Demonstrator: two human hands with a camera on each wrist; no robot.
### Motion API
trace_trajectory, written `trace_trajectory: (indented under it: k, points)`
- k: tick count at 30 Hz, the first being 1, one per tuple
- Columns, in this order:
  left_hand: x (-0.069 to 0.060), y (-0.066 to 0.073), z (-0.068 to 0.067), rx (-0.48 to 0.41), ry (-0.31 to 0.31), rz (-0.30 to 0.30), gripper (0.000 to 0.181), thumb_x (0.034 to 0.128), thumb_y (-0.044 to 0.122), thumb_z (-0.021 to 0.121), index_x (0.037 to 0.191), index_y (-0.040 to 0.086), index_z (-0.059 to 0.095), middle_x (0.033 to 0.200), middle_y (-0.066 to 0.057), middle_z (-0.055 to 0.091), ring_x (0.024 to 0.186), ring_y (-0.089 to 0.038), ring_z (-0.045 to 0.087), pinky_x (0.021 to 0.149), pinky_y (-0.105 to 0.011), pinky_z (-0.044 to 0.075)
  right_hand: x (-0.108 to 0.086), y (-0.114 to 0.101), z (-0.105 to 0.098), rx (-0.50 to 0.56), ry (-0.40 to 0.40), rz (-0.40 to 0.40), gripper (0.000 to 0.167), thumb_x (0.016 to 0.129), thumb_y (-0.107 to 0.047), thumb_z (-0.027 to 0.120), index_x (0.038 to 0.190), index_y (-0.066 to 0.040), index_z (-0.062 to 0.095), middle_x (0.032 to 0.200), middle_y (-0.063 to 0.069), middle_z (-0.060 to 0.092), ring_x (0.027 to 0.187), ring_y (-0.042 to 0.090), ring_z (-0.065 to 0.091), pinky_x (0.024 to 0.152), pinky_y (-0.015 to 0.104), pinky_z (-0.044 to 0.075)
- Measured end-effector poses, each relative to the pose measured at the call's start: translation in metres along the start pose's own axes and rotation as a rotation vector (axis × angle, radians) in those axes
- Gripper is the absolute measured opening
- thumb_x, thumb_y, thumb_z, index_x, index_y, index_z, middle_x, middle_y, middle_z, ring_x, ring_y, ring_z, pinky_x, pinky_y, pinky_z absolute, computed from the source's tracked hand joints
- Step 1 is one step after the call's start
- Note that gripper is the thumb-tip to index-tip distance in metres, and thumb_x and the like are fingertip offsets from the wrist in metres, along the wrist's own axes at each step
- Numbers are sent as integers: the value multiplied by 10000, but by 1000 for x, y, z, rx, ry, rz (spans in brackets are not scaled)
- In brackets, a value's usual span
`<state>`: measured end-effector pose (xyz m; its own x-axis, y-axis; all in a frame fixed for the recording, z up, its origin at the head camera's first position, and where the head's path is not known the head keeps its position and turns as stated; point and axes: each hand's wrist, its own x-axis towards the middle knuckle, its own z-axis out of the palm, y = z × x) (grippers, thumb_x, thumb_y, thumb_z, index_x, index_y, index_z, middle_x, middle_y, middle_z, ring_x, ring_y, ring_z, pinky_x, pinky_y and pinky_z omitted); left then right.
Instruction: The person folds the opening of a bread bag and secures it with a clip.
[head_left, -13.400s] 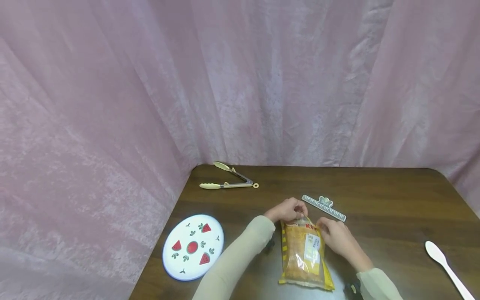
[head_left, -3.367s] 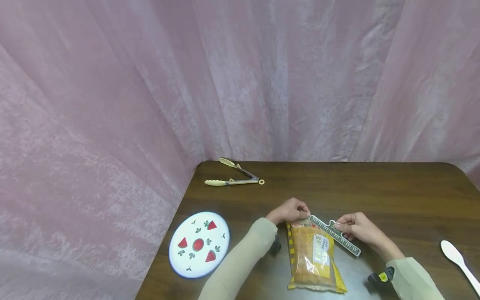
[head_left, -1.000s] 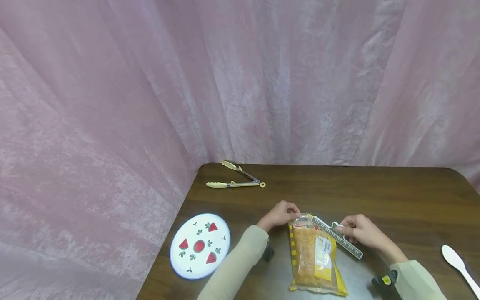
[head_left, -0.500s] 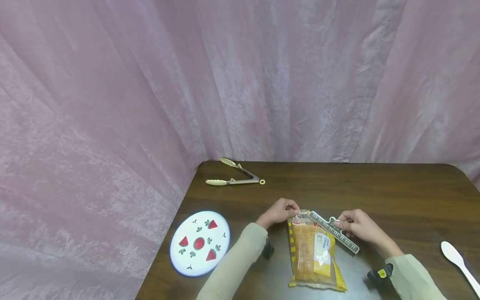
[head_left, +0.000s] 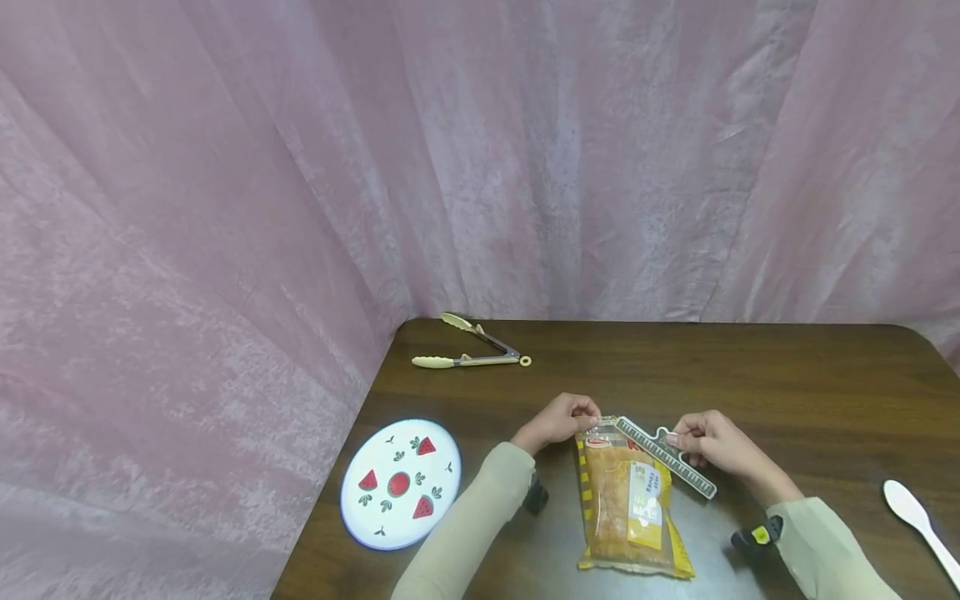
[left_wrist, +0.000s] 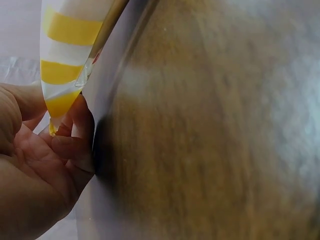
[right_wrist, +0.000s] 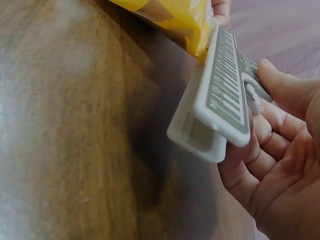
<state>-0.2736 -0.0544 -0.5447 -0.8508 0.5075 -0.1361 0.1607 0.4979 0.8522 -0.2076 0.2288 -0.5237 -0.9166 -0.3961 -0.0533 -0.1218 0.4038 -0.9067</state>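
A yellow and clear bag of bread (head_left: pixel 618 508) lies on the table in the head view. My left hand (head_left: pixel 558 422) pinches its top left corner; the left wrist view shows the striped bag edge (left_wrist: pixel 67 55) between thumb and fingers. My right hand (head_left: pixel 722 448) squeezes the handle of a long sealing clip (head_left: pixel 667 458), thumb on one side and fingers on the other. In the right wrist view the clip (right_wrist: pixel 225 80) has its jaws parted at the near end, while its far end meets the bag's corner. Whether the film sits between the jaws there is hard to tell.
At the left lies a white oval plate (head_left: pixel 401 533) with watermelon pictures. Tongs (head_left: pixel 480 360) with cream tips rest spread near the table's back left. A white spoon (head_left: pixel 911 508) lies at the right edge. Pink curtains (head_left: pixel 562 167) hang behind the table (head_left: pixel 810 383).
Since the oldest frame, the clip has gone from the table into my right hand, over the bag's top right corner. My left hand has shifted to the top left corner. Over the last second, little has moved.
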Motion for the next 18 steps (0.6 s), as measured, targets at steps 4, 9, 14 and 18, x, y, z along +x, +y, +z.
trace_trajectory:
  k: [4,9,14,18]
  points:
    - [0,0,0,-3,0,4,63,979,60,650,944,43,699,840,45,630,766,-66,539,702,-220,440,2,-2,-1,-1,-6,-1,164,945,-71,678,818,25,639,657,51,561,551,114,519,513,284,467]
    - [-1,0,0,2,7,5,63,976,64,656,934,67,704,851,46,639,783,-74,550,722,-232,447,7,1,-1,3,-6,-42,161,949,-54,667,817,36,643,640,34,564,537,98,516,500,280,468]
    - [-1,0,0,5,8,0,69,976,84,665,924,91,711,868,58,649,796,-68,554,736,-231,449,13,0,1,15,-11,-51,154,953,-45,657,831,49,648,657,36,572,543,102,514,501,279,462]
    - [-1,0,0,5,13,2,63,974,89,670,928,85,713,875,59,651,803,-65,549,750,-230,442,16,-9,4,25,-10,-45,145,945,-30,655,833,62,644,666,62,574,548,120,515,503,282,459]
